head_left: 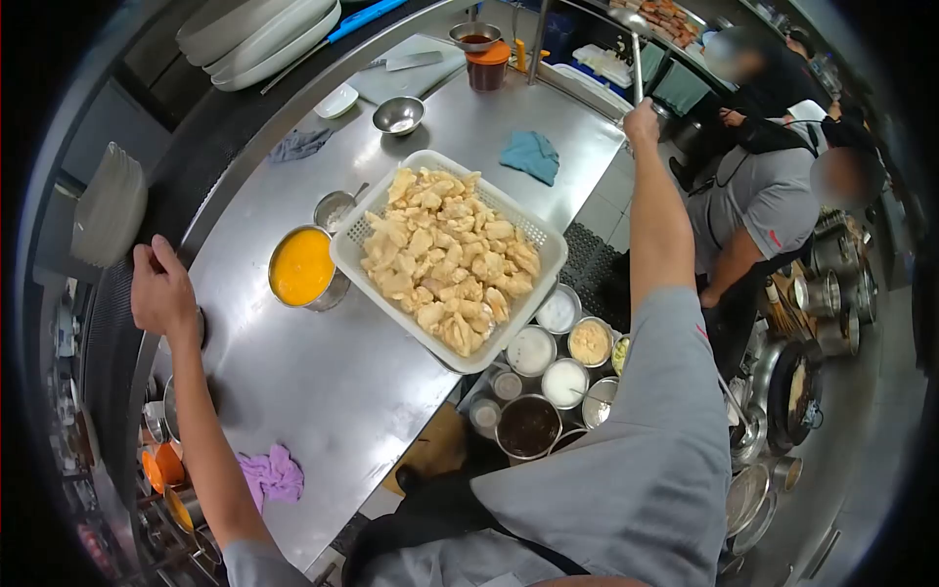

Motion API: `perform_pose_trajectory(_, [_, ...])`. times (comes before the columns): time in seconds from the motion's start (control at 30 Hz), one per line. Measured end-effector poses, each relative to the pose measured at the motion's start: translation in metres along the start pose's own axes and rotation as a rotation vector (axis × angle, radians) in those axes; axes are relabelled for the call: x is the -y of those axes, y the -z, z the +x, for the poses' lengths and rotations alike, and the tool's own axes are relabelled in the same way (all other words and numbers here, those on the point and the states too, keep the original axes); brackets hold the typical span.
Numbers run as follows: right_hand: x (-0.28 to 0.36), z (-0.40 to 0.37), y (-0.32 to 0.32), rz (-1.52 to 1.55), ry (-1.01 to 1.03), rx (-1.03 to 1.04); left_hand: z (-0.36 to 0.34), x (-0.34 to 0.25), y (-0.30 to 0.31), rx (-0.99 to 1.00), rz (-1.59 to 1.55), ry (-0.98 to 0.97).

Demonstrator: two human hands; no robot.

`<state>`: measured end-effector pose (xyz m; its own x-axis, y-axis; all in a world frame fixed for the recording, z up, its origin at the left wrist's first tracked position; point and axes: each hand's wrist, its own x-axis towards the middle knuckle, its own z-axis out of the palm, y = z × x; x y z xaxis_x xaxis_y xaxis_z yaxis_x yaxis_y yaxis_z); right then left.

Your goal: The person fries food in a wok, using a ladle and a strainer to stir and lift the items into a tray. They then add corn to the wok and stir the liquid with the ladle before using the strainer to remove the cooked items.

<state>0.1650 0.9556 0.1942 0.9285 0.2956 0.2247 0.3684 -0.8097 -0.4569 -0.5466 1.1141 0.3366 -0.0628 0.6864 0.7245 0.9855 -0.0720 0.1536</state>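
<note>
Two hands, both parked on edges. Left hand (161,292) sits on the left rim of the long stainless steel counter (323,391), fingers pressed together and bent over the rim; can't tell whether they clamp it underneath. Right hand (642,122) is fisted around the thin upright steel post (637,64) at the counter's far right corner. Open room: the near half of the counter is bare steel apart from a crumpled purple cloth (272,474) by the left rim. White rectangular plastic basket (344,252) sits mid-counter, its near corner overhanging the right edge above round steel condiment tubs (548,362). It's heaped with pale yellow battered pieces (445,259). Round steel bowl of orange-yellow liquid (301,266) is just beside the basket's left side. Teal cloth (531,155) lies far right. The right aisle is occupied by a person in a grey shirt (773,196).
</note>
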Motion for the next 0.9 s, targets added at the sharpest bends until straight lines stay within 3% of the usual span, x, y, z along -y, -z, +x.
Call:
perform_pose_trajectory(0.1, [0.009,0.014,-0.007,0.126,0.036,-0.118,-0.003,-0.004,0.003,-0.076,0.010,-0.051])
perform_pose_trajectory(0.17, [0.021,-0.008,0.014,0.420,0.021,-0.062,-0.003,-0.003,0.002,-0.058,0.006,-0.061])
perform_pose_trajectory(0.2, [0.006,0.004,0.004,0.527,0.113,0.009,-0.002,-0.002,0.002,-0.048,0.004,-0.071])
perform_pose_trajectory(0.23, [0.000,-0.008,0.018,0.979,0.090,0.361,-0.002,0.000,0.002,-0.042,-0.017,-0.088])
perform_pose_trajectory(0.27, [-0.003,-0.025,0.024,1.205,0.067,0.411,-0.003,0.003,0.001,-0.073,-0.027,-0.109])
perform_pose_trajectory(0.3, [-0.011,-0.032,0.034,1.641,-0.211,0.768,-0.002,0.003,-0.001,-0.103,-0.051,-0.138])
perform_pose_trajectory(0.33, [-0.025,-0.053,0.045,1.927,-0.115,1.146,0.000,0.005,-0.003,-0.096,-0.015,-0.126])
perform_pose_trajectory(0.37, [-0.030,-0.094,0.069,2.097,-0.116,1.267,0.000,0.007,-0.004,-0.082,0.009,-0.134])
perform_pose_trajectory(0.43, [-0.053,-0.178,0.084,2.061,-0.098,0.816,-0.003,0.003,0.006,-0.012,0.006,-0.118])
perform_pose_trajectory(0.47, [-0.063,-0.215,0.093,2.339,-0.063,1.276,0.001,0.011,-0.001,0.027,-0.013,-0.123])
perform_pose_trajectory(0.5, [-0.069,-0.276,0.116,2.220,-0.148,0.827,0.001,0.013,-0.002,-0.014,-0.064,-0.161])
perform_pose_trajectory(0.53, [-0.076,-0.329,0.143,2.473,-0.254,1.232,0.005,0.019,-0.006,-0.004,-0.093,-0.179])
perform_pose_trajectory(0.57, [-0.076,-0.398,0.185,2.388,-0.281,1.022,0.007,0.025,-0.007,-0.025,-0.143,-0.263])
perform_pose_trajectory(0.6, [-0.087,-0.447,0.199,2.451,-0.296,1.098,0.002,0.026,0.000,-0.060,-0.342,-0.337])
perform_pose_trajectory(0.63, [-0.099,-0.501,0.216,2.372,-0.243,0.971,-0.001,0.031,0.004,-0.196,-0.467,-0.550])
perform_pose_trajectory(0.67, [-0.104,-0.557,0.250,2.352,-0.414,0.860,-0.006,0.037,-0.006,-0.423,-0.570,-0.722])
perform_pose_trajectory(0.73, [-0.136,-0.650,0.277,2.222,-0.349,0.713,-0.083,0.031,0.020,-0.371,-0.930,-0.639])
perform_pose_trajectory(0.77, [-0.153,-0.693,0.292,2.182,-0.349,0.634,-0.138,0.026,0.040,-0.123,-1.275,-0.574])
perform_pose_trajectory(0.8, [-0.168,-0.733,0.308,2.177,-0.345,0.579,-0.187,0.027,0.052,-0.049,-1.265,-0.594])
perform_pose_trajectory(0.83, [-0.178,-0.776,0.327,2.099,-0.330,0.461,-0.244,0.021,0.068,0.103,-1.490,-0.584])
perform_pose_trajectory(0.9, [-0.187,-0.853,0.358,1.799,-0.515,0.134,-0.339,0.025,0.138,0.610,-1.611,-0.556])
